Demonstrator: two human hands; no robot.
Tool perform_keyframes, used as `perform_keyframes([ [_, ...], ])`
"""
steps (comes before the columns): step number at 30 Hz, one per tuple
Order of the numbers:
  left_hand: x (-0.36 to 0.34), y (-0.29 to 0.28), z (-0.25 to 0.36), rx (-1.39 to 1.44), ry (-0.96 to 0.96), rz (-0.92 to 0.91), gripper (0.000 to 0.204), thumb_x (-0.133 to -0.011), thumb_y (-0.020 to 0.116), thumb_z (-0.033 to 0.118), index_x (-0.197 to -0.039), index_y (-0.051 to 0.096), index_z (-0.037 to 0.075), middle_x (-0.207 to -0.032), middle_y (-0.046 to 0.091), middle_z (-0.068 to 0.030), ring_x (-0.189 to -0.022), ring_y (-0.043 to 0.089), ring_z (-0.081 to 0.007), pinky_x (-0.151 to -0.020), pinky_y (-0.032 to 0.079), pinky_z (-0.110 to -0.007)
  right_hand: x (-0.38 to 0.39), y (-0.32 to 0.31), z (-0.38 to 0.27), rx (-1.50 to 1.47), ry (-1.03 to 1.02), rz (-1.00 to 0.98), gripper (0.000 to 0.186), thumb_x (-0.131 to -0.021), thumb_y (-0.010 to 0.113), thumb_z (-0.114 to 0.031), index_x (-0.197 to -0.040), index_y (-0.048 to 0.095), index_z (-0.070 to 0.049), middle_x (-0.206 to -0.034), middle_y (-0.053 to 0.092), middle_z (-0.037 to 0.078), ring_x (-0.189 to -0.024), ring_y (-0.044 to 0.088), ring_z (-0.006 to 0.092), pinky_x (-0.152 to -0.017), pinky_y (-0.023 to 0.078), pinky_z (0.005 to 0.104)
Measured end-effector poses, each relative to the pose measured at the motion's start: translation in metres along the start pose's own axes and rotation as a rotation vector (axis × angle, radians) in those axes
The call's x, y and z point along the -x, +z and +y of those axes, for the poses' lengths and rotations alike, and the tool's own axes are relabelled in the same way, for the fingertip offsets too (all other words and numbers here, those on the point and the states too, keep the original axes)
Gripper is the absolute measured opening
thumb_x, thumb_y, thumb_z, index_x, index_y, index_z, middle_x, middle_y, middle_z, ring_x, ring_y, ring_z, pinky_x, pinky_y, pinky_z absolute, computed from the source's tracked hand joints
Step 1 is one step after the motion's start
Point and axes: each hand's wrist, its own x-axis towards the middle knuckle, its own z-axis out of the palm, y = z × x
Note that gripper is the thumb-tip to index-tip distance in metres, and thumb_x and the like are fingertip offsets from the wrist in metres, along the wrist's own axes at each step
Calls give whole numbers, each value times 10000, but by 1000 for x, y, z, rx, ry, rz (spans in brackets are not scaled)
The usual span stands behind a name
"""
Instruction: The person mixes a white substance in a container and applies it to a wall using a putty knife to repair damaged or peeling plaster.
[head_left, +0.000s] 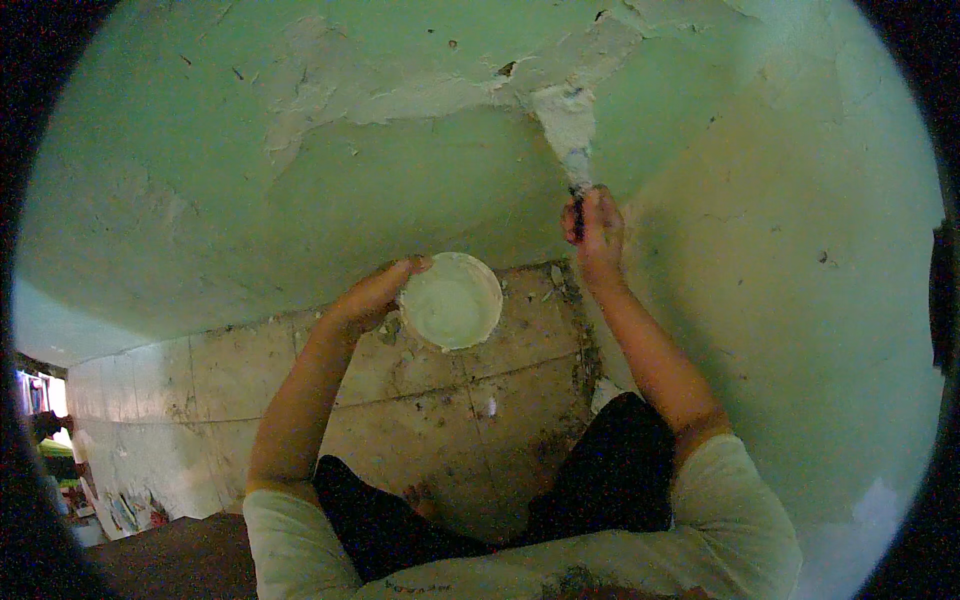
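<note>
In my right hand is a putty knife with a dark handle, its blade coated in whitish filler. The wide end of the blade lies at the green wall, beside a rough pale patch of filler; whether it touches I cannot tell. My left hand grips a round white tub by its left rim, thumb over the edge and the other fingers hidden behind it. Pale, creamy filler lies inside the tub, which is tilted so that its opening faces me.
Another wall meets the green one in a corner on the right. Below is a dirty tiled floor strewn with crumbs and debris. My dark-trousered knees are bent close to the corner. Assorted items stand at the far left.
</note>
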Motion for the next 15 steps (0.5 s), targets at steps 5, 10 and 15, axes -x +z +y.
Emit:
perform_keyframes([
  [5,3,13,11,-61,-80,41,608,-930,473,497,-1333,515,43,-1321,550,-115,-1200,509,-258,-1004,403,-427,-20,48,-6,163,-172,-63,330,-1019,494,-387,-871,503,-93,-651,492,-12,-546,433,69,-473,352,237],
  [10,9,6,-1,-36,-90,6,603,-918,478,510,-1301,519,46,-1282,567,-109,-1173,520,-269,-967,418,-426,-15,39,13,324,-106,-28,338,-1026,476,-392,-857,506,-100,-647,482,-28,-548,428,60,-476,354,235],
  [15,1,1,-11,13,-93,26,611,-929,466,502,-1327,495,40,-1290,561,-116,-1172,522,-273,-977,422,-422,13,11,40,183,-3,5,328,-1028,472,-388,-856,507,-110,-645,480,-30,-555,435,56,-495,360,221],
])
